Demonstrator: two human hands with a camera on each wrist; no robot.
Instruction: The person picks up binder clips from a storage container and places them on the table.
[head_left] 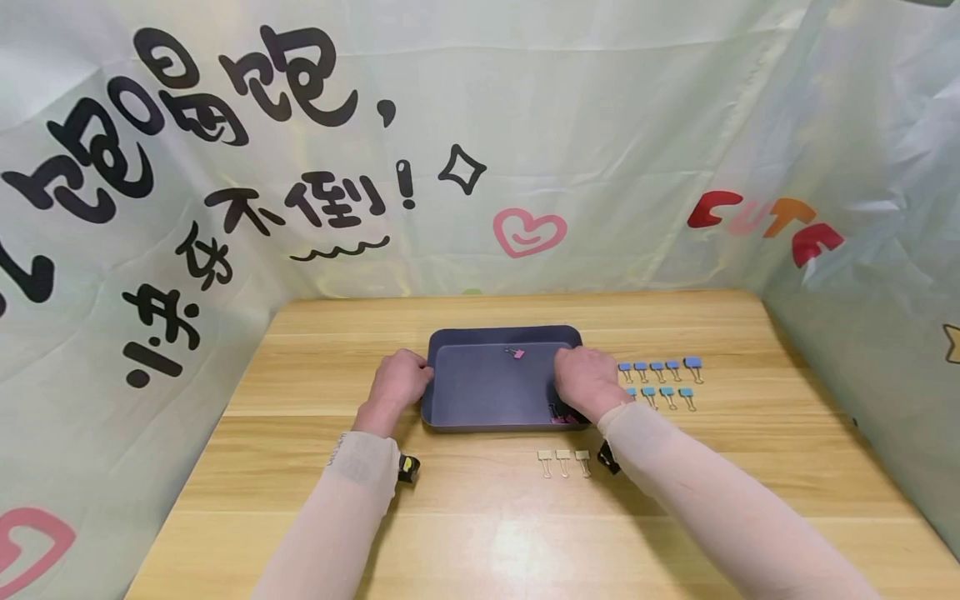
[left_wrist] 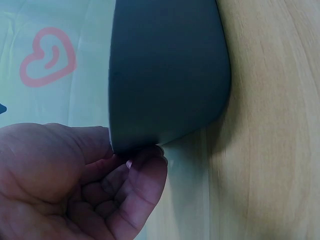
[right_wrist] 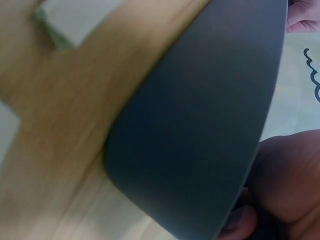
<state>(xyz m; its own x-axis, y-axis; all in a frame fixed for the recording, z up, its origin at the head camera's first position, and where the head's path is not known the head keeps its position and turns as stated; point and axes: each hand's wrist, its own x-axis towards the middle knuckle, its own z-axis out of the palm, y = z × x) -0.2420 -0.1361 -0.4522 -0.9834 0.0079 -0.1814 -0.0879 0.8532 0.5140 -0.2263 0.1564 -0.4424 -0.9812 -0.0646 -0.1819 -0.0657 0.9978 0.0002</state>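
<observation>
A dark grey rectangular tray (head_left: 480, 383) sits on the wooden table between the two hands. My left hand (head_left: 397, 385) grips its left end; in the left wrist view, thumb and curled fingers (left_wrist: 145, 182) pinch the rim. At the opposite end my right hand (head_left: 591, 382) holds the rim, with a fingertip showing against the outer wall in the right wrist view. One pink binder clip (head_left: 516, 353) lies in the tray towards the back. More dark pink binder clips (head_left: 558, 417) lie in its front right corner, partly hidden by the right hand.
Right of the tray lie a row of blue binder clips (head_left: 657, 367) and a row of teal ones (head_left: 667, 393), partly covered by the right hand. Three cream binder clips (head_left: 563, 457) lie in front of the tray. A printed curtain (head_left: 615, 125) encloses the table's back and sides.
</observation>
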